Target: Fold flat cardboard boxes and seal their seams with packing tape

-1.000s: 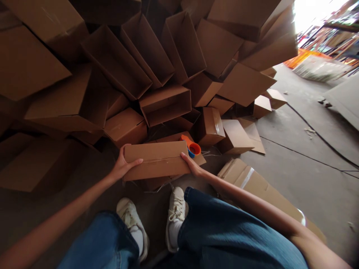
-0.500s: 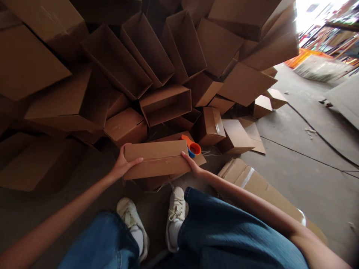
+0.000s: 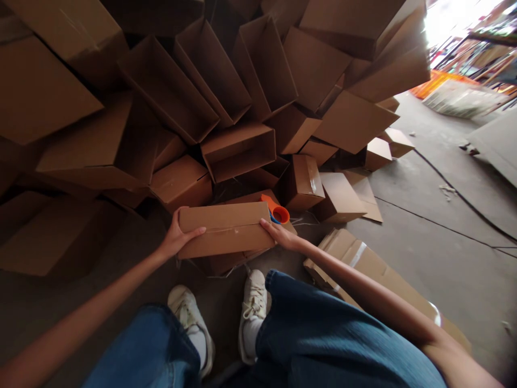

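Both hands hold a closed, flat brown cardboard box (image 3: 224, 231) low in front of me, above my feet. My left hand (image 3: 177, 237) grips its left end, with the thumb on top. My right hand (image 3: 280, 235) presses against its right end. Just beyond that end, an orange and blue plastic tape dispenser (image 3: 278, 214) rests on a cardboard piece (image 3: 246, 198). The box's underside is hidden.
A large heap of open cardboard boxes (image 3: 169, 91) rises ahead and left. A flattened taped carton (image 3: 363, 269) lies at lower right beneath my right arm. A black cable (image 3: 452, 188) crosses the concrete floor (image 3: 444, 280) at right. An orange crate (image 3: 438, 83) stands far back.
My right hand's fingers have straightened along the box end, and the forearm has shifted slightly, showing more of the flattened carton. The box and left hand have barely moved.
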The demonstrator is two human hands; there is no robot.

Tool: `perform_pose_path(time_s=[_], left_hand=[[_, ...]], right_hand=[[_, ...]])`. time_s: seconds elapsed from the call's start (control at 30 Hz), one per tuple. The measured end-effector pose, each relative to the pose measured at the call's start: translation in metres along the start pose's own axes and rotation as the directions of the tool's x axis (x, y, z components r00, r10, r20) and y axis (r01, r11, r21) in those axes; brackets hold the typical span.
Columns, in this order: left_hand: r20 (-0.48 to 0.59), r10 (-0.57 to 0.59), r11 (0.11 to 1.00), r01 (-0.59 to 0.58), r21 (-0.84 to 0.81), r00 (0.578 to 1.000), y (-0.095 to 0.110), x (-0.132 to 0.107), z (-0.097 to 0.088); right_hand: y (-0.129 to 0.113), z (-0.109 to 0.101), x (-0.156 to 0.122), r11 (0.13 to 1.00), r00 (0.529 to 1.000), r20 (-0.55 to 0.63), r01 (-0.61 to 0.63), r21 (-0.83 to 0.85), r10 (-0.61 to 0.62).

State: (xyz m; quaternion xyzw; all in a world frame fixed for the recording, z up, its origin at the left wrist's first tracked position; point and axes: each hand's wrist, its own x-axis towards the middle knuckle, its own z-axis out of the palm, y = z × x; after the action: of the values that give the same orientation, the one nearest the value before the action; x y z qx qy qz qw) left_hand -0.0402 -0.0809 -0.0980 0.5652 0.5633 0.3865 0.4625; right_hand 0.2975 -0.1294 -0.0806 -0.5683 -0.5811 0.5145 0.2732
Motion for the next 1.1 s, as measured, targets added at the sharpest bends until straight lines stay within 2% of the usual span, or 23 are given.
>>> perform_pose_path(time_s=[0.1,0.17,0.23,0.3,0.37,0.43,0.53,0.7,0.9,1.1], left_hand=[[0.019,-0.021,1.0,0.021,-0.011,1.0,0.001,0.003,0.0],[0.016,-0.019,1.0,0.019,-0.016,1.0,0.001,0.004,0.0],[0.002,-0.014,1.0,0.014,-0.016,1.0,0.001,0.003,0.0],[-0.008,-0.009,1.0,0.009,-0.013,1.0,0.001,0.001,0.0],[-0.007,0.007,1.0,-0.007,0.005,1.0,0.002,-0.002,-0.001],[-0.004,0.027,0.999,-0.027,0.026,1.0,0.002,-0.006,-0.001],[0.002,0.034,0.999,-0.034,0.038,0.999,0.002,-0.009,-0.001],[0.012,0.036,0.999,-0.036,0.035,0.999,0.002,-0.011,-0.001],[0.003,0.013,1.0,-0.013,0.007,1.0,0.005,-0.01,0.0],[0.011,0.007,1.0,-0.007,0.004,1.0,0.007,-0.011,0.001]], right_hand=[[-0.007,0.001,-0.003,0.981,0.998,-0.05,-0.05,-0.189,0.041],[-0.012,0.004,-0.006,0.922,0.99,-0.118,-0.12,-0.368,0.082],[-0.019,0.005,-0.008,0.875,0.978,-0.192,-0.163,-0.456,0.082],[-0.027,0.002,-0.006,0.875,0.966,-0.259,-0.134,-0.465,0.01],[-0.035,-0.005,-0.001,0.876,0.949,-0.294,-0.048,-0.48,-0.109],[-0.042,-0.01,0.004,0.866,0.937,-0.284,0.036,-0.499,-0.202],[-0.046,-0.009,0.009,0.846,0.94,-0.225,0.106,-0.523,-0.257],[-0.044,0.01,0.007,0.824,0.964,-0.154,0.095,-0.558,-0.216],[-0.045,0.019,0.01,0.84,0.977,-0.17,0.015,-0.543,-0.127],[-0.053,0.027,0.013,0.82,0.975,-0.201,-0.035,-0.571,-0.099]])
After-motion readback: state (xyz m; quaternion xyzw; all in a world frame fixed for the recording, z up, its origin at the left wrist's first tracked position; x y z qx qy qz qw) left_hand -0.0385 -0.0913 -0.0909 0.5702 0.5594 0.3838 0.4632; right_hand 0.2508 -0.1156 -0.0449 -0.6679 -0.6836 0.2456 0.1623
